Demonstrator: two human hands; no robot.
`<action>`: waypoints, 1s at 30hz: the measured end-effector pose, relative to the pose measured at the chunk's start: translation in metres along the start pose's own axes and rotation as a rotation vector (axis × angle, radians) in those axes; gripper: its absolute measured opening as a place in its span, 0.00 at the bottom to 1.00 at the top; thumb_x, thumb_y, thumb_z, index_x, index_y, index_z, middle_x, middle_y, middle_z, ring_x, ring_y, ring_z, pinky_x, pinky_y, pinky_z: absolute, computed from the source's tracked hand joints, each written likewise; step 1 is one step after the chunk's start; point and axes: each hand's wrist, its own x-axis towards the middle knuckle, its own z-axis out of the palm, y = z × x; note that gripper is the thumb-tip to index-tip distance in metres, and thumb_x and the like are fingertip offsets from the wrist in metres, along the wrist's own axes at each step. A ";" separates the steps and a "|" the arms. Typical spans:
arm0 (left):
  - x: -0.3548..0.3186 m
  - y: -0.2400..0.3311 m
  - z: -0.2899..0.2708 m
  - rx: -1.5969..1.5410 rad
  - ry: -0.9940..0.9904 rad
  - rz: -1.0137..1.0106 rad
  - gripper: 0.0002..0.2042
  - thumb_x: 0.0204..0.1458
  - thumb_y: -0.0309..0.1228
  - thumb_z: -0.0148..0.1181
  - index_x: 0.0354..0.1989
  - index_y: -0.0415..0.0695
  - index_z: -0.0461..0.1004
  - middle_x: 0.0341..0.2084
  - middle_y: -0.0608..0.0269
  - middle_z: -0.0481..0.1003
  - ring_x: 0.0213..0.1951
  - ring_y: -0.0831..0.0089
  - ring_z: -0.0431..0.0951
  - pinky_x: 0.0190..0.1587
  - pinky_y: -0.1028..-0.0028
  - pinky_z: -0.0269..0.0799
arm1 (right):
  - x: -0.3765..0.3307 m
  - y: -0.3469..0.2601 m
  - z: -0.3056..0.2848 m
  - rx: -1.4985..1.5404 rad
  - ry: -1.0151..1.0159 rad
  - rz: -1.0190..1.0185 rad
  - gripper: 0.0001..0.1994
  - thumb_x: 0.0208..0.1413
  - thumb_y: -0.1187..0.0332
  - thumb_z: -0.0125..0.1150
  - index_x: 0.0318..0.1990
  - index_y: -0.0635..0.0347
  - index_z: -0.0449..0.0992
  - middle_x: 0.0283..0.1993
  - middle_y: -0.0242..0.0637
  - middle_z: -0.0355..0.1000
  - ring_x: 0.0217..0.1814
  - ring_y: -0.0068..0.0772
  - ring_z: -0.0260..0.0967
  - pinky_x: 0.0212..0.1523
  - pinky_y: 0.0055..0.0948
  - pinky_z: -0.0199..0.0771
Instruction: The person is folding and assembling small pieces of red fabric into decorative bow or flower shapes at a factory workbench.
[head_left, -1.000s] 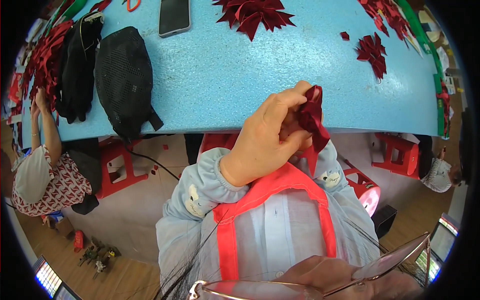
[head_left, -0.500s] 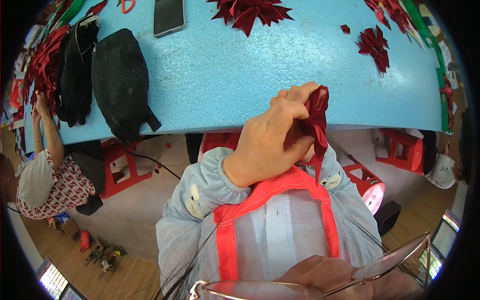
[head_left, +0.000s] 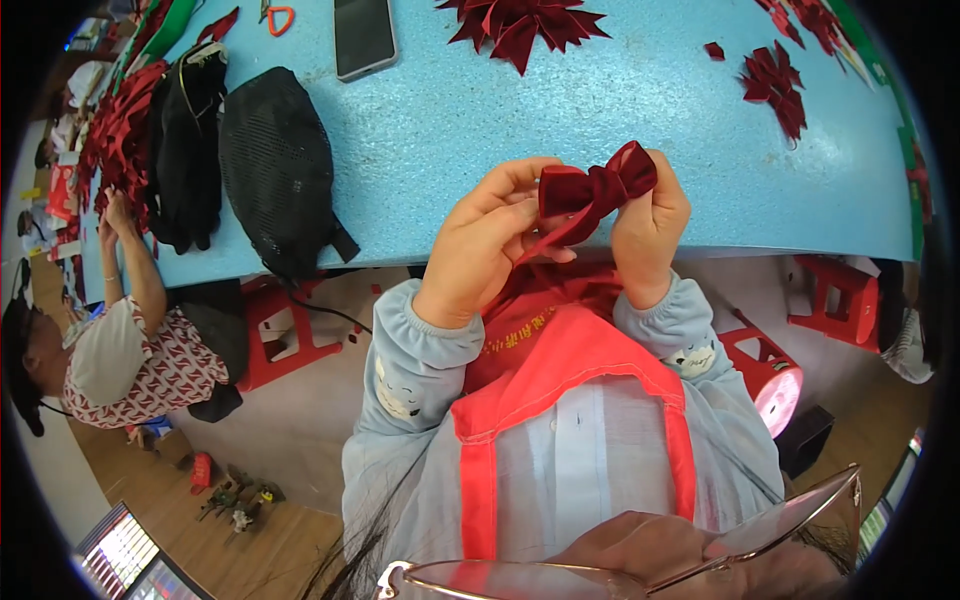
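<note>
A dark red velvet bow (head_left: 598, 188) with a knot in its middle is held up over the table's near edge. My left hand (head_left: 487, 235) grips its left loop, thumb and fingers closed on the ribbon. On the other side my right hand (head_left: 652, 225) pinches the right loop, its fingers partly hidden behind the bow. A ribbon tail hangs down toward my left palm. Both hands are in front of my red apron (head_left: 560, 345).
The blue table (head_left: 430, 130) holds a pile of red bows (head_left: 520, 28), a smaller cluster (head_left: 774, 90), a phone (head_left: 365, 38), orange-handled scissors (head_left: 281, 20), and a black mesh bag (head_left: 275, 165). At the left a person (head_left: 140, 340) works by a red ribbon heap (head_left: 122, 130). Red stools (head_left: 280, 335) stand below.
My hands have moved apart to either side of the bow. The bow has turned from upright and bunched to spread sideways, showing both loops and the knot. The view has shifted slightly.
</note>
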 end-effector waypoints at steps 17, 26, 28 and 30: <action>0.017 -0.046 0.017 0.052 0.217 0.245 0.07 0.58 0.31 0.45 0.40 0.43 0.64 0.31 0.63 0.71 0.24 0.78 0.69 0.17 0.82 0.59 | 0.022 -0.010 -0.019 -0.390 -0.344 -0.008 0.06 0.52 0.76 0.49 0.36 0.64 0.71 0.20 0.33 0.67 0.21 0.19 0.61 0.22 0.22 0.62; 0.025 -0.040 0.015 -0.182 0.218 0.016 0.04 0.59 0.32 0.42 0.35 0.46 0.60 0.26 0.65 0.68 0.15 0.81 0.59 0.13 0.83 0.51 | 0.033 -0.001 -0.025 -0.066 -0.419 0.121 0.08 0.53 0.76 0.46 0.40 0.62 0.70 0.31 0.31 0.70 0.31 0.18 0.65 0.33 0.19 0.66; 0.024 -0.041 0.013 -0.149 0.182 -0.032 0.04 0.59 0.32 0.42 0.34 0.47 0.60 0.23 0.66 0.66 0.13 0.82 0.56 0.12 0.83 0.50 | 0.034 0.000 -0.027 -0.055 -0.461 0.144 0.09 0.53 0.76 0.46 0.40 0.61 0.70 0.33 0.31 0.70 0.33 0.18 0.66 0.35 0.18 0.66; 0.024 -0.040 0.013 -0.134 0.168 -0.048 0.04 0.59 0.32 0.42 0.33 0.48 0.60 0.21 0.67 0.65 0.12 0.83 0.54 0.12 0.83 0.49 | 0.034 0.000 -0.031 -0.178 -0.499 0.164 0.08 0.53 0.76 0.47 0.40 0.62 0.70 0.33 0.30 0.70 0.33 0.18 0.66 0.35 0.18 0.67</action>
